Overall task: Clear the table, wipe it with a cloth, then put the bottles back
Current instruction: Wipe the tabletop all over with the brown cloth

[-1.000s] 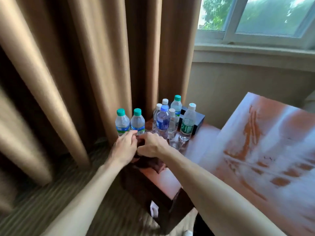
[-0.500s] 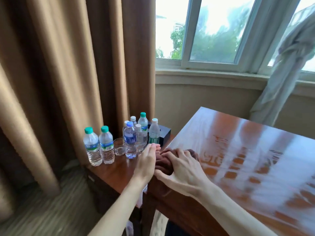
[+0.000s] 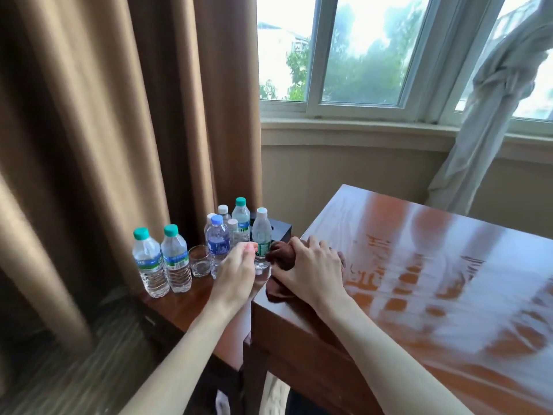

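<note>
Both hands sit at the near left corner of the big table [image 3: 419, 280]; the left hand [image 3: 236, 271] hangs just beside the corner with its fingers loose and gently bent, holding nothing, its fingertips close to one bottle, though I cannot tell if they touch; the right hand [image 3: 311, 271] lies on the dark brown cloth [image 3: 278, 256], fingers curled over it, pushing it down on the wood.

Going from left to right: long brown curtains [image 3: 104, 145] hang down; in front of them is a lower side table [image 3: 191, 304]; on it stand two green-capped bottles [image 3: 163, 262] side by side, then a small empty glass [image 3: 200, 260], then a bunch of more bottles [image 3: 230, 232] packed close, with a black box [image 3: 279, 232] behind them; next comes the cloth and the big shiny table; far right, a pale curtain [image 3: 493, 115] is tied in a knot by the window [image 3: 374, 49].

I think the clearing is done, since the part of the big table I can see has nothing on it but the cloth; the wiping looks like it is only at the corner; most of the top seems left to wipe; after that, all the bottles need to go back.
</note>
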`<state>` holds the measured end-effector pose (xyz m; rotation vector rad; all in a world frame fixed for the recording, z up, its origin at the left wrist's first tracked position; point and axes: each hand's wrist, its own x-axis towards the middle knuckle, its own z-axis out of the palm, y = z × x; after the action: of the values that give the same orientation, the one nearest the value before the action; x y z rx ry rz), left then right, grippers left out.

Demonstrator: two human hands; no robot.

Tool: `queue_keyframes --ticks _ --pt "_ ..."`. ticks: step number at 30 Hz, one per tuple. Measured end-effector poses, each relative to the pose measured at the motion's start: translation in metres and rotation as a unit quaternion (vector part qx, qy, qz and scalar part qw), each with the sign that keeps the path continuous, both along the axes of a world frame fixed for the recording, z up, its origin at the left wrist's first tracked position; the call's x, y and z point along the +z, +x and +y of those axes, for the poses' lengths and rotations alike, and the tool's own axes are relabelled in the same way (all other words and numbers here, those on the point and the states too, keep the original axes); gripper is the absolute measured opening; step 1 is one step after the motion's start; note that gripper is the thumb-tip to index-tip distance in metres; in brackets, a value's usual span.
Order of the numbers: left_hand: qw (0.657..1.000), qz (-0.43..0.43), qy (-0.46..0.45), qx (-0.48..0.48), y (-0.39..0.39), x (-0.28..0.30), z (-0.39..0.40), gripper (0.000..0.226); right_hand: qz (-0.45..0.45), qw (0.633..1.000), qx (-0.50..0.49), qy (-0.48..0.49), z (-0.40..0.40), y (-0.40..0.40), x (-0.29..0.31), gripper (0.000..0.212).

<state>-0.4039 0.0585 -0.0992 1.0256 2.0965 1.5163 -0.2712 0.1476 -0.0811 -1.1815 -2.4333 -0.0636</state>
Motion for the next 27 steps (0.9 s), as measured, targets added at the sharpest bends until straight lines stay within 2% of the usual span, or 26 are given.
queue_keyframes --ticks 2,5,8,11,13,15,17,20,21,23,25,27 --pt "1.000 0.026 0.002 -0.006 0.003 0.004 -0.006 0.038 -0.027 0.999 -0.034 -0.015 0.003 -0.011 0.003 0.061" --pt "0.999 0.050 -0.001 -0.015 0.001 0.005 -0.010 0.036 -0.064 0.998 -0.003 -0.009 -0.016 0.003 0.002 0.074" --pt "0.999 0.048 -0.008 -0.018 0.002 -0.004 -0.004 0.035 -0.076 0.996 0.003 -0.051 -0.017 0.016 0.014 0.084" --pt "0.999 0.016 -0.007 -0.030 0.012 -0.010 0.003 0.032 -0.047 0.994 0.094 -0.033 -0.016 0.014 0.005 0.074" --pt "0.999 0.019 -0.014 -0.031 0.015 -0.009 0.008 0.031 0.014 0.982 0.180 -0.053 -0.021 0.023 -0.004 0.066" --pt "0.999 0.026 -0.002 -0.023 0.015 -0.006 0.018 0.031 0.042 0.972 0.217 -0.078 -0.011 0.034 -0.004 0.058" --pt "0.999 0.038 0.000 -0.023 0.014 -0.002 0.032 0.030 0.056 0.978 0.182 -0.087 0.025 0.026 -0.001 0.049" --pt "0.997 0.066 -0.010 -0.044 0.015 0.006 0.056 0.025 0.070 0.992 0.041 -0.099 0.079 -0.001 0.002 0.043" --pt "0.995 0.081 -0.018 -0.057 0.014 0.007 0.066 0.025 0.067 0.994 0.028 -0.082 0.085 -0.007 -0.005 0.042" --pt "0.991 0.105 -0.037 -0.078 0.008 0.010 0.092 0.031 0.075 0.993 0.070 -0.058 0.083 -0.009 -0.014 0.038" --pt "0.989 0.110 -0.054 -0.087 0.002 0.015 0.118 0.039 0.093 0.985 0.121 -0.083 0.087 -0.003 -0.016 0.039" --pt "0.985 0.128 -0.062 -0.093 -0.002 0.020 0.147 0.038 0.089 0.986 0.099 -0.096 0.130 -0.010 -0.011 0.043"
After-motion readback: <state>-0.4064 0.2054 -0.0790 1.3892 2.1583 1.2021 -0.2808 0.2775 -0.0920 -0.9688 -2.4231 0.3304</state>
